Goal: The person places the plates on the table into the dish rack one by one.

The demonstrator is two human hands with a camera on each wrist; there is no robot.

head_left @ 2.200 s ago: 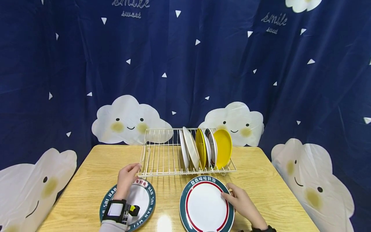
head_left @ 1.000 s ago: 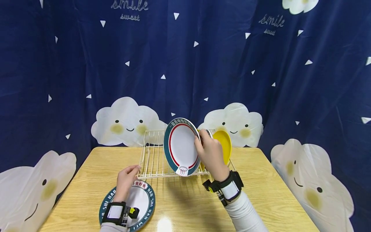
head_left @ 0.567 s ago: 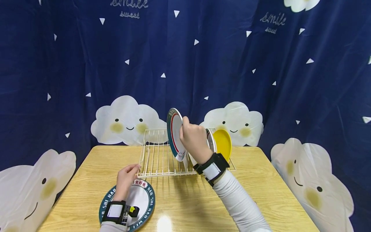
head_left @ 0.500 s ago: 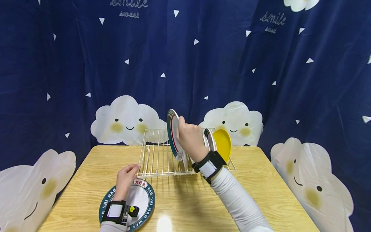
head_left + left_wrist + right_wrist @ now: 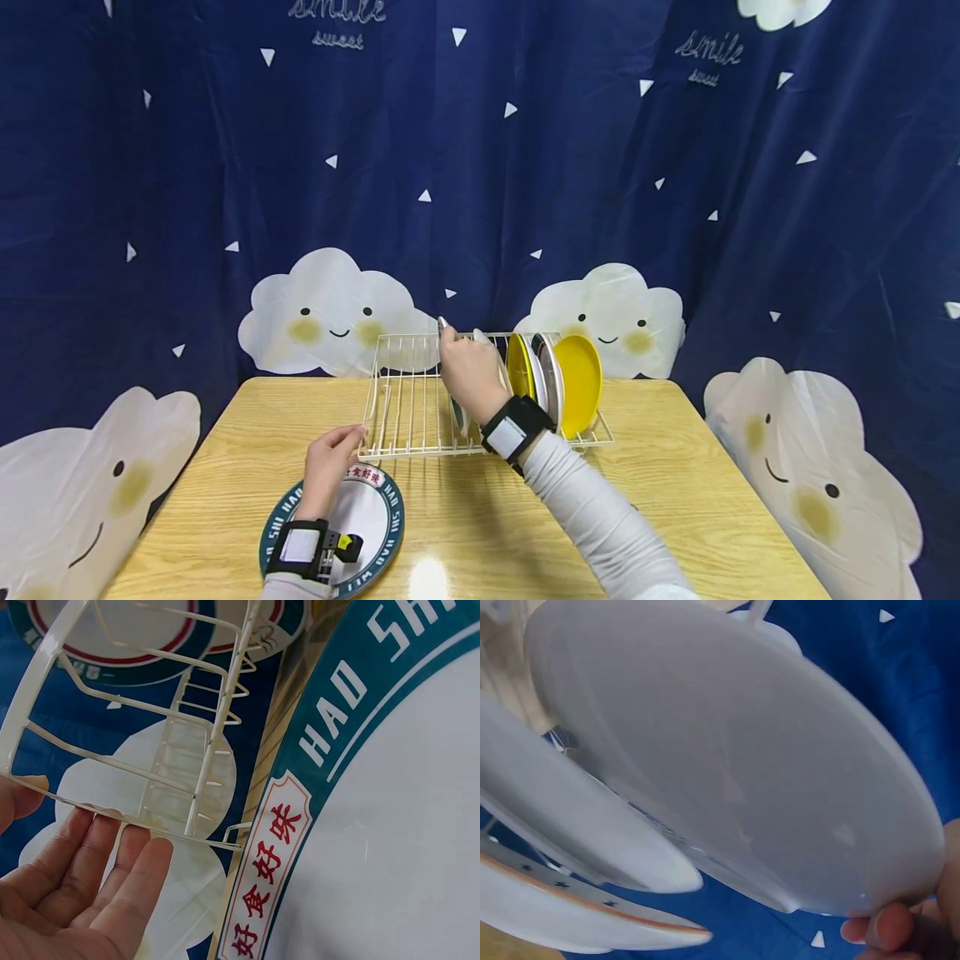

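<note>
A wooden desk [image 5: 675, 492] carries a white wire dish rack [image 5: 408, 400]; the right hand [image 5: 468, 371] pinches the top rim of a teal-rimmed plate [image 5: 727, 757], upright in the rack beside white and yellow plates [image 5: 577, 383]; a second teal-rimmed plate [image 5: 367, 508] lies flat before the rack; the left hand [image 5: 326, 467] rests relaxed, straight fingers [image 5: 112, 862] touching the rack's corner, grip holding nothing.
</note>
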